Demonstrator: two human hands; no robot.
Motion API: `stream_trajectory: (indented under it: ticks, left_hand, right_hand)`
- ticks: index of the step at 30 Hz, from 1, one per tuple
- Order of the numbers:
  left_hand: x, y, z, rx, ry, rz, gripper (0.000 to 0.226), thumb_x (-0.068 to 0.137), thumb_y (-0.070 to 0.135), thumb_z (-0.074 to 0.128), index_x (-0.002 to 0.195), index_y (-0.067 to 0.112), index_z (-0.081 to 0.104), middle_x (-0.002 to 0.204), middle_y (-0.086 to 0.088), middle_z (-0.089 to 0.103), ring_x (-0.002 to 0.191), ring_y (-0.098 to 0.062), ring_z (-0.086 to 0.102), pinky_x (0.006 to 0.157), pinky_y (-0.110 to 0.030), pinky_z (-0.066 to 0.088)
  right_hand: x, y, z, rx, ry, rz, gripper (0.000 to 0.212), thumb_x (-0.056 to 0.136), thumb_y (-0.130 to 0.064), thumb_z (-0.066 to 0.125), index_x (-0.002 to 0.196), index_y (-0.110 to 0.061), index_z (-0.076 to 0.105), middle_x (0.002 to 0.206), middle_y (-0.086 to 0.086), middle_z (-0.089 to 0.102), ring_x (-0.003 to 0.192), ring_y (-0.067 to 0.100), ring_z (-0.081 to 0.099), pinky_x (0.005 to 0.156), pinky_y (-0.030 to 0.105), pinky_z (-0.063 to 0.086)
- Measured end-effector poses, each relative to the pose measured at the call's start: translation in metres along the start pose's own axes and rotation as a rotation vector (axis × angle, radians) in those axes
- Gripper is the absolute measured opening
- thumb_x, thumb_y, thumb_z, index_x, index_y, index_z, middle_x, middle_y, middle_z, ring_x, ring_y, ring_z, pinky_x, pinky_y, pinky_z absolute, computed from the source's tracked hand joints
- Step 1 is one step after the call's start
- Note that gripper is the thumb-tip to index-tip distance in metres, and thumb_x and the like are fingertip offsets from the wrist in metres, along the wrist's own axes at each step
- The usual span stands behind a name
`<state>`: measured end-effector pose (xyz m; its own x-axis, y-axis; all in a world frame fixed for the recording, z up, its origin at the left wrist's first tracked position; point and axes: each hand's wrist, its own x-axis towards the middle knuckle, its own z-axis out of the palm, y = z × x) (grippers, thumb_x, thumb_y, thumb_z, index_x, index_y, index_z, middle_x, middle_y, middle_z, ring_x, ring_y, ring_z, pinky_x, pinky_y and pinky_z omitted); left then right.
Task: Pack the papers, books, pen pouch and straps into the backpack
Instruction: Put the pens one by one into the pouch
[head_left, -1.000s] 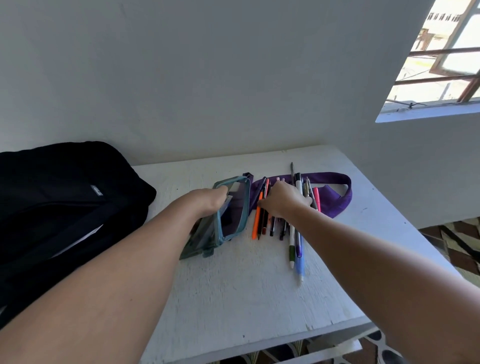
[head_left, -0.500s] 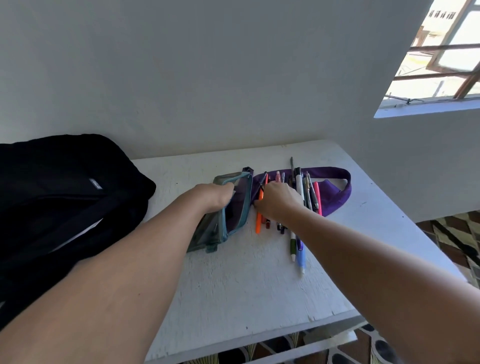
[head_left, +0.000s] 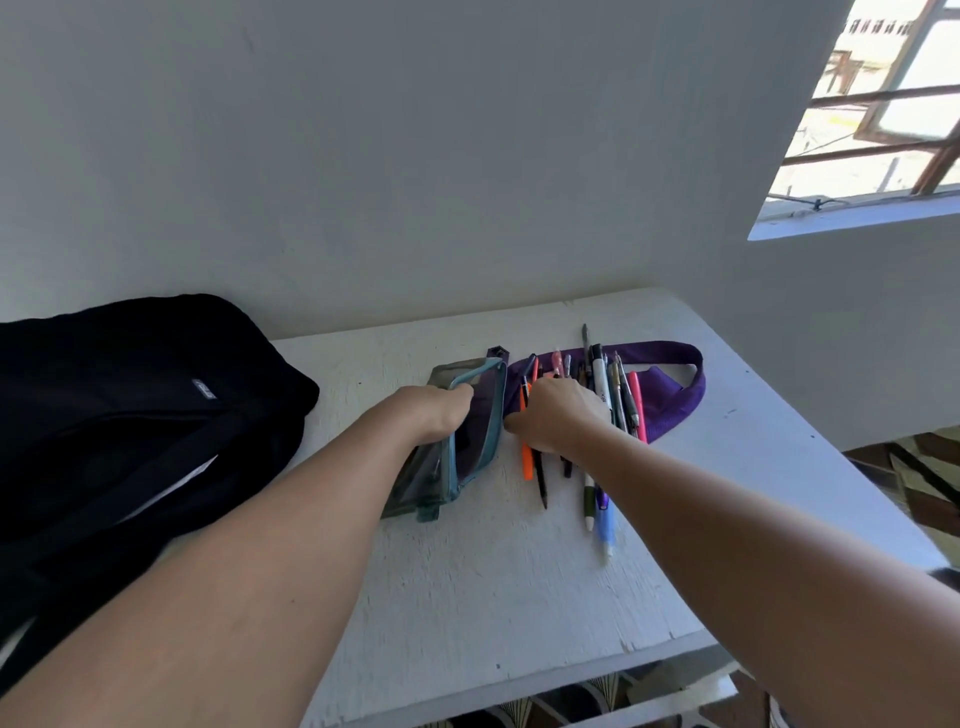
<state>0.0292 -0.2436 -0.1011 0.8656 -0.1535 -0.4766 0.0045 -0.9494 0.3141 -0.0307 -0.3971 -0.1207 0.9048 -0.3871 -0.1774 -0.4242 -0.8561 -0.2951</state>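
You're mid pouch-filling: your left hand (head_left: 441, 413) grips the pen pouch (head_left: 457, 441) rim, holding it open on the surface (head_left: 493, 571); right hand (head_left: 558, 415) curls round pens (head_left: 602, 395) lying w/ the purple strap (head_left: 670, 395). Next, I'd say: slide them in, then pouch into backpack (head_left: 130, 415) at left.
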Motion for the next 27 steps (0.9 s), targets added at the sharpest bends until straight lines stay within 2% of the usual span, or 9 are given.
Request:
stream_trajectory:
  ticks: [4,8,11,13,15,17,19,23,27]
  left_hand:
    - [-0.003,-0.002,-0.001,-0.035,0.006,-0.014,0.076,0.1,0.062,0.022,0.156,0.014,0.037,0.162,-0.017,0.032,0.143,-0.035,0.038,0.112,-0.043,0.034]
    - [-0.011,-0.002,-0.006,-0.186,-0.051,0.002,0.064,0.105,0.055,0.023,0.132,0.012,0.061,0.143,-0.017,0.051,0.128,-0.033,0.051,0.104,-0.038,0.04]
    - [-0.01,-0.003,-0.008,-0.27,-0.092,0.012,0.068,0.105,0.059,0.019,0.148,0.016,0.05,0.148,-0.016,0.051,0.129,-0.031,0.053,0.103,-0.041,0.042]
    - [-0.011,-0.006,-0.01,-0.329,-0.111,0.012,0.07,0.104,0.058,0.017,0.137,0.012,0.057,0.129,-0.019,0.061,0.107,-0.029,0.059,0.088,-0.039,0.047]
    - [-0.013,-0.01,-0.013,-0.381,-0.112,-0.032,0.075,0.102,0.06,0.011,0.13,0.009,0.058,0.117,-0.022,0.062,0.1,-0.032,0.06,0.088,-0.043,0.049]
    - [-0.012,-0.016,-0.016,-0.408,-0.104,-0.074,0.08,0.098,0.063,0.01,0.135,0.009,0.056,0.123,-0.027,0.063,0.109,-0.04,0.06,0.1,-0.053,0.049]
    - [-0.012,-0.018,-0.019,-0.404,-0.063,-0.09,0.079,0.099,0.062,0.013,0.138,0.008,0.057,0.131,-0.026,0.061,0.117,-0.039,0.058,0.105,-0.051,0.045]
    - [-0.013,-0.013,-0.023,-0.325,0.0,-0.082,0.075,0.102,0.059,0.018,0.153,0.009,0.041,0.156,-0.023,0.04,0.138,-0.04,0.043,0.101,-0.046,0.037]
    - [-0.009,-0.006,-0.022,-0.29,-0.044,-0.051,0.07,0.106,0.052,0.016,0.157,0.008,0.033,0.162,-0.023,0.03,0.146,-0.038,0.034,0.113,-0.046,0.031]
  right_hand:
    - [0.003,0.002,-0.006,0.239,0.009,0.039,0.037,0.092,-0.035,0.061,0.063,-0.015,0.05,0.059,0.0,0.049,0.05,0.018,0.042,0.051,0.026,0.036]
    - [0.0,-0.012,-0.027,0.648,0.112,0.016,0.029,0.096,-0.031,0.054,0.077,-0.011,0.061,0.067,0.004,0.072,0.051,0.014,0.068,0.048,0.024,0.048]
    - [-0.005,-0.028,-0.029,0.852,0.177,0.004,0.028,0.097,-0.027,0.052,0.079,-0.009,0.063,0.063,0.005,0.076,0.072,0.027,0.078,0.063,0.038,0.06]
    - [-0.006,-0.038,-0.017,0.902,0.092,0.018,0.028,0.099,-0.027,0.054,0.088,-0.005,0.067,0.065,0.005,0.076,0.073,0.027,0.079,0.074,0.045,0.065]
    - [-0.009,-0.045,0.001,0.853,-0.076,0.002,0.029,0.102,-0.029,0.06,0.092,-0.004,0.07,0.078,0.009,0.079,0.075,0.025,0.08,0.079,0.049,0.066]
    - [-0.015,-0.051,0.016,0.619,-0.233,-0.082,0.03,0.102,-0.033,0.063,0.1,-0.004,0.072,0.093,0.012,0.078,0.087,0.028,0.078,0.084,0.047,0.065]
    - [-0.019,-0.058,0.024,0.454,-0.269,-0.173,0.03,0.102,-0.032,0.061,0.108,-0.004,0.073,0.102,0.013,0.075,0.095,0.03,0.073,0.088,0.046,0.063]
    - [-0.015,-0.059,0.013,0.391,-0.163,-0.266,0.031,0.102,-0.032,0.059,0.102,-0.005,0.075,0.095,0.012,0.076,0.081,0.027,0.071,0.074,0.039,0.062]
    - [0.0,-0.034,-0.007,0.263,0.051,-0.233,0.032,0.1,-0.038,0.06,0.086,-0.011,0.07,0.076,0.007,0.071,0.069,0.025,0.067,0.057,0.032,0.052]
